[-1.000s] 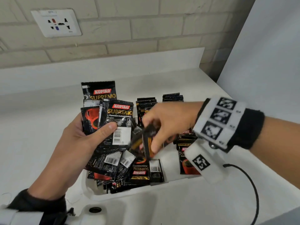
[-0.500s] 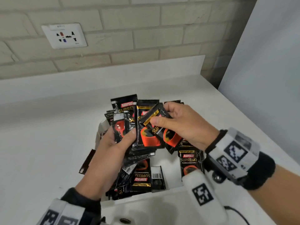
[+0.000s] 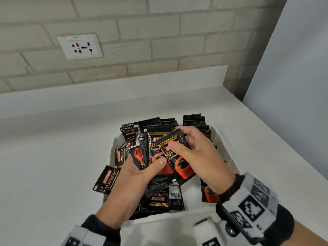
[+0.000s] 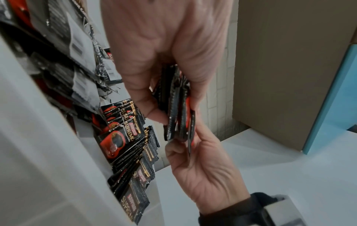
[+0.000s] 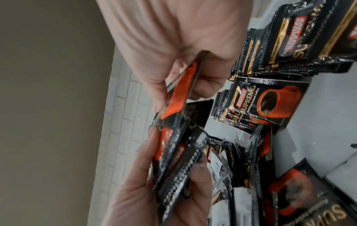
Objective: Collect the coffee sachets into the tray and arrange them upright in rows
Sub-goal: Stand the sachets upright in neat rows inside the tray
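Left hand (image 3: 131,176) grips a fanned stack (image 3: 156,157) of black "KOPIKO SUPREMO" sachets above the tray (image 3: 229,157). Right hand (image 3: 198,157) pinches one sachet (image 3: 177,157) against the stack. Upright rows (image 3: 195,121) stand at 12 o'clock; one stray (image 3: 106,180) lies on the bench (image 3: 53,166) at 9 o'clock.
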